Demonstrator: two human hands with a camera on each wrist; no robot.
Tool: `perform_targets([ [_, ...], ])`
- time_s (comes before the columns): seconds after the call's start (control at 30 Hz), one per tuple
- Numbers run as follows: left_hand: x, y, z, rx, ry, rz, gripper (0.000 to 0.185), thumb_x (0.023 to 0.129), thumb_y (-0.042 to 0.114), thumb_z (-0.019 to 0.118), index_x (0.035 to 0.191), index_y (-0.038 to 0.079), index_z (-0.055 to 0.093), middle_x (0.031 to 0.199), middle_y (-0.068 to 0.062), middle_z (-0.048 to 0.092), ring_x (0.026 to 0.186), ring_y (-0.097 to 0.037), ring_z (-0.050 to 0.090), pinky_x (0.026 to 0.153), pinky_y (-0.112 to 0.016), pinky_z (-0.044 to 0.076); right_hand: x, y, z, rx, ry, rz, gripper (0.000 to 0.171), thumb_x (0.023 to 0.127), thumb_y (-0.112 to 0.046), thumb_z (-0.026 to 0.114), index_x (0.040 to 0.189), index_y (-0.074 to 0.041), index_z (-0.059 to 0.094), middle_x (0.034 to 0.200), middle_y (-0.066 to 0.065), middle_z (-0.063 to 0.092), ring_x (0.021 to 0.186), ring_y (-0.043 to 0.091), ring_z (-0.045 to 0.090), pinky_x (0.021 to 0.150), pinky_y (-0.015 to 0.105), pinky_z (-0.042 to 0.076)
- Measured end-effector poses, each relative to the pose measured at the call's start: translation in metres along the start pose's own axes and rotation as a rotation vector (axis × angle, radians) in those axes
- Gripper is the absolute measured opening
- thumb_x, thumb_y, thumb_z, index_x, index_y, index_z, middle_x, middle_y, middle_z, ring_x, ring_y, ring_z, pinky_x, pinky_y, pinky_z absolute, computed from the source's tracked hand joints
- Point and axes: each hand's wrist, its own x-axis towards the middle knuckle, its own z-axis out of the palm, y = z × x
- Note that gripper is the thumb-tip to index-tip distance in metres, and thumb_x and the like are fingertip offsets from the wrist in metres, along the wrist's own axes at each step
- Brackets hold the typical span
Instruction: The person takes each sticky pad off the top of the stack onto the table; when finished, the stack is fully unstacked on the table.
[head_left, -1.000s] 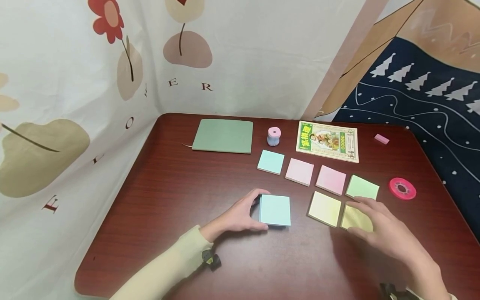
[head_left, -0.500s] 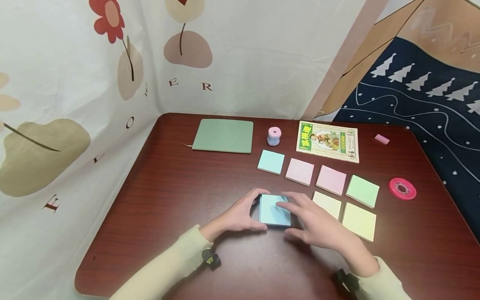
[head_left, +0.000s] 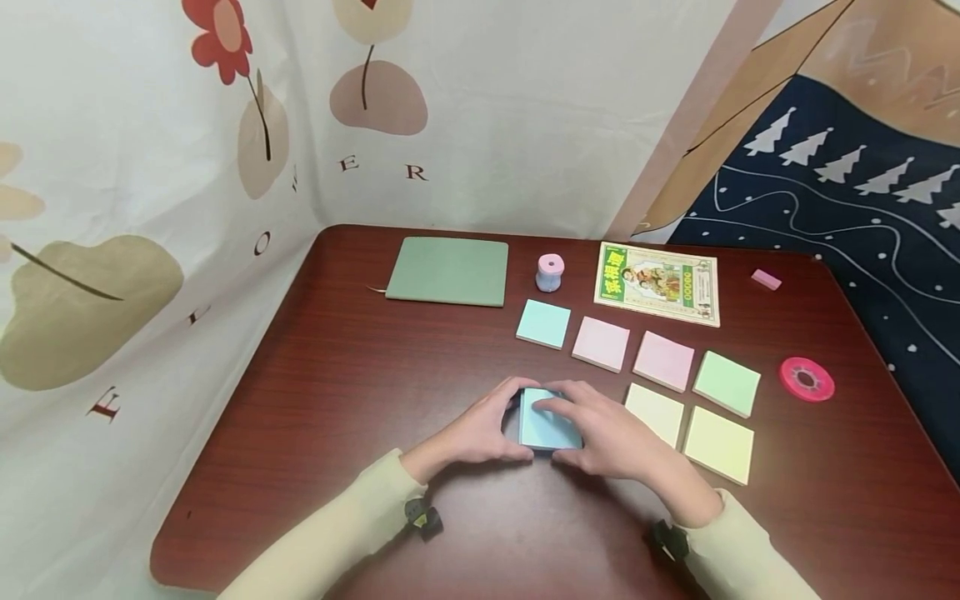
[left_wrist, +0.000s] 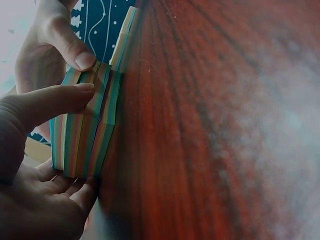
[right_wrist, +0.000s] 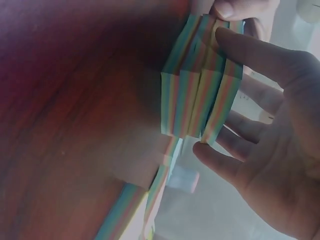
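Near the table's front edge, both hands [head_left: 480, 429] grip the sticky-note block [head_left: 542, 427].

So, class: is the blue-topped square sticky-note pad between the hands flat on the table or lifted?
Flat: the blue-topped sticky-note pad rests on the table, both hands gripping its sides.

Seven sticky-note pads: two blue, one under the fingers [head_left: 542, 425] and one beyond them [head_left: 543, 323]; two pink [head_left: 601, 343]; two yellow [head_left: 718, 444] right of the fingers; one green [head_left: 726, 382]. One notebook [head_left: 447, 271], one booklet [head_left: 657, 282], one tape roll [head_left: 806, 378], one eraser [head_left: 766, 279].
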Motion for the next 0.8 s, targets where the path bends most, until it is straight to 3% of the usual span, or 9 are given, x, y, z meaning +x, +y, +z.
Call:
perform_targets([
  [0.27, 0.001, 0.0, 0.001, 0.003, 0.0, -0.014, 0.089, 0.068, 0.012, 0.088, 0.142, 0.01, 0.039, 0.139, 0.0, 0.046, 0.127, -0.015, 0.046, 0.107, -0.033, 0.037, -0.005, 0.002, -0.023, 0.04, -0.021, 0.048, 0.06, 0.07, -0.025, 0.088, 0.125, -0.018, 0.064, 0.132, 0.008, 0.054, 0.113, 0.023, 0.054, 0.089, 0.042, 0.05],
  [0.4, 0.0, -0.001, 0.001, 0.025, 0.01, -0.014, 0.088, 0.069, 0.014, 0.088, 0.142, 0.009, 0.039, 0.139, -0.001, 0.046, 0.127, -0.014, 0.045, 0.108, -0.033, 0.036, 0.004, 0.005, -0.042, 0.061, 0.006, 0.07, 0.06, 0.069, -0.025, 0.088, 0.124, -0.017, 0.065, 0.132, 0.008, 0.054, 0.113, 0.025, 0.054, 0.091, 0.044, 0.05],
  [0.57, 0.0, -0.002, 0.002, 0.057, 0.023, -0.007, 0.091, 0.07, 0.017, 0.088, 0.144, 0.007, 0.037, 0.141, -0.004, 0.046, 0.128, -0.014, 0.044, 0.108, -0.036, 0.035, 0.037, 0.014, -0.054, 0.065, 0.019, 0.048, 0.058, 0.072, -0.025, 0.087, 0.125, -0.015, 0.065, 0.132, 0.01, 0.055, 0.115, 0.026, 0.054, 0.093, 0.044, 0.049],
  [0.8, 0.0, -0.001, 0.001, 0.053, 0.023, 0.021, 0.085, 0.069, 0.015, 0.089, 0.14, 0.011, 0.042, 0.138, 0.0, 0.047, 0.127, -0.013, 0.043, 0.108, -0.035, 0.035, 0.107, 0.02, -0.043, 0.065, -0.046, 0.035, 0.057, 0.076, -0.029, 0.082, 0.128, -0.015, 0.063, 0.133, 0.008, 0.054, 0.12, 0.024, 0.051, 0.096, 0.044, 0.045],
])
